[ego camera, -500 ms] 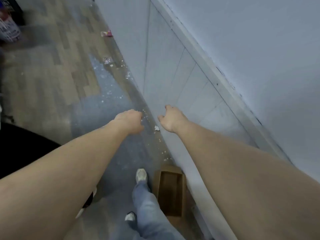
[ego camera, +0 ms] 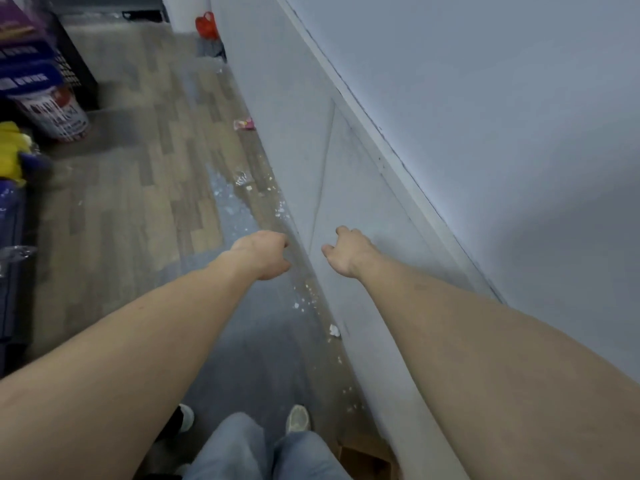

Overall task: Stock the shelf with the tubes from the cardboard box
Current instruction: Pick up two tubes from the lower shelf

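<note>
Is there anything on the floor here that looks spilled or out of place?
Yes. White crumbs lie scattered on the floor along the foot of the grey wall. A pink wrapper and a crumpled clear wrapper lie farther along. They look like litter. Both hands hold nothing.

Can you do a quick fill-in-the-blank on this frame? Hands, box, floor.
1. The left hand and right hand both hold ____.
2. The cardboard box sits at the ____ edge of the frame, by the white panel.
3. The red bag stands on the ____.
4. The person's legs wear blue ____.

Missing: nothing; bottom; floor; jeans
</note>
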Demonstrator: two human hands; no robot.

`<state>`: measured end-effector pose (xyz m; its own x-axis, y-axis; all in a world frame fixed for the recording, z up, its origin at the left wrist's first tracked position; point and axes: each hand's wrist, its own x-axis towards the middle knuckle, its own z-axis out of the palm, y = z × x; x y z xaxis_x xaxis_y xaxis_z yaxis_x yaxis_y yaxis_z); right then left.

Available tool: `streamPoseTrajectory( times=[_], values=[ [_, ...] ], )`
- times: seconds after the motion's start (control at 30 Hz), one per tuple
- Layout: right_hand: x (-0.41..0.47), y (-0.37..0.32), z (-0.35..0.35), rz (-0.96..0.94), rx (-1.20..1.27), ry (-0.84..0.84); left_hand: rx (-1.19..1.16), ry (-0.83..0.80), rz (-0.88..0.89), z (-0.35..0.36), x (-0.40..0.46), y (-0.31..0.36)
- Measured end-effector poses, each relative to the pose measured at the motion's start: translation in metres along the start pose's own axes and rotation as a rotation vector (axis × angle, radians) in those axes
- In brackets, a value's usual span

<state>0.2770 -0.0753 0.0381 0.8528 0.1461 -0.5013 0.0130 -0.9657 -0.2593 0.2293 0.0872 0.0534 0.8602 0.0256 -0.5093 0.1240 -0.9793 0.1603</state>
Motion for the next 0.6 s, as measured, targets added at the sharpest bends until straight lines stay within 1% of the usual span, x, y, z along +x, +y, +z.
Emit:
streamPoseTrajectory(
  times=[0.23, 0.33, 0.6],
  values=[
    [0.098, -0.107, -0.043, -0.119, -0.059, -0.006, -0.031, 0.056, -0.081, -0.081, 0.075, -0.085],
    [0.144, -0.163, -0.065, -0.163, -0.082, 0.012, -0.050, 0.058, -0.120, -0.109, 0.112, -0.137],
    [0.244, -0.312, -0.101, -0.291, -0.159, 0.018, -0.154, 0.137, -0.242, -0.188, 0.185, -0.276]
  ],
)
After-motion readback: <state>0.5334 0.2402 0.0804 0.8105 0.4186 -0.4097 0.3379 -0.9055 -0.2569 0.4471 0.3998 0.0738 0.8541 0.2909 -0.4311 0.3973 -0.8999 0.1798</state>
